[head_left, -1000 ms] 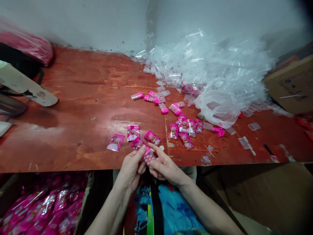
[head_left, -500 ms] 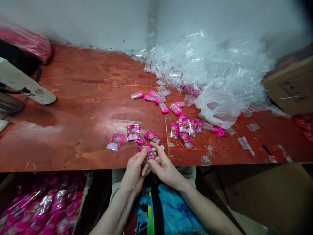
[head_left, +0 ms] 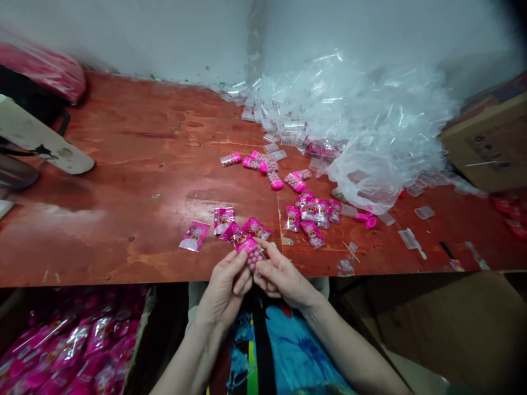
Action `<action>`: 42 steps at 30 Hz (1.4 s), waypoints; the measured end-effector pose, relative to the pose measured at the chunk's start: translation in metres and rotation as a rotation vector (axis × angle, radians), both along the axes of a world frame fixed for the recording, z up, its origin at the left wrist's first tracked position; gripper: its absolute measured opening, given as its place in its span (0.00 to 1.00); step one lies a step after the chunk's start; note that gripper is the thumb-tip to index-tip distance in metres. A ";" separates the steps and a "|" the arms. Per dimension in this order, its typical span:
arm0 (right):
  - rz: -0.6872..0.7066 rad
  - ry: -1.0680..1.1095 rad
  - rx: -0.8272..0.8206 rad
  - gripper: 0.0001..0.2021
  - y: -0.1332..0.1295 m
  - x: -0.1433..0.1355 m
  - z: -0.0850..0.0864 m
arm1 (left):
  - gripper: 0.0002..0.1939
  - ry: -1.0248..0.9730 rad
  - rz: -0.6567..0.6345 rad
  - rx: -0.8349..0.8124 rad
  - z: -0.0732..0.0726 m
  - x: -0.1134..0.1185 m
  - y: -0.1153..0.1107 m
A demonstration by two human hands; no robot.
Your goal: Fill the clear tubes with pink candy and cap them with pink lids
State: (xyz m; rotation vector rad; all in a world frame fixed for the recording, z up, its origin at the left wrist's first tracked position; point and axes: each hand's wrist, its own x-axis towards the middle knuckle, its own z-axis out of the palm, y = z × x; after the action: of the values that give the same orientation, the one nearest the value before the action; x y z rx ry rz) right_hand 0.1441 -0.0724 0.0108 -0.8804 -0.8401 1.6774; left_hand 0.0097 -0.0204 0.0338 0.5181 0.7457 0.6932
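One clear container of pink beads [head_left: 254, 259] is gripped between the fingers of my left hand [head_left: 226, 285] and right hand [head_left: 290, 281], at the near edge of the red-brown desk [head_left: 135, 241]. It has just turned so that more beads show, making its contents easier to see. Its pink end meets a printed pink wrapper [head_left: 240, 237]; I cannot tell whether it is inside. From my hands, flat packets lie at 10 [head_left: 194, 236] and 11 o'clock [head_left: 223, 219], a packet cluster [head_left: 315, 211] at 2, and capped containers [head_left: 274, 180] at 12 to 1.
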 end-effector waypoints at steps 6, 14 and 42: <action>-0.147 -0.136 0.131 0.30 -0.005 -0.009 -0.008 | 0.16 0.061 -0.042 0.028 0.001 -0.004 0.004; -0.231 -0.395 0.186 0.29 -0.009 -0.010 -0.009 | 0.17 0.162 -0.089 0.030 -0.003 0.002 -0.001; -0.143 -0.321 0.104 0.33 -0.010 -0.005 -0.004 | 0.21 0.401 0.019 0.085 -0.006 0.015 -0.013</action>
State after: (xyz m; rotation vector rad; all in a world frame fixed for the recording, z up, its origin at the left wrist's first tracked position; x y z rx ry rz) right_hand 0.1390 -0.0828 0.0064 -1.1273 -1.0437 1.3757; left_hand 0.0250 -0.0335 0.0282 0.7400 1.0998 0.6474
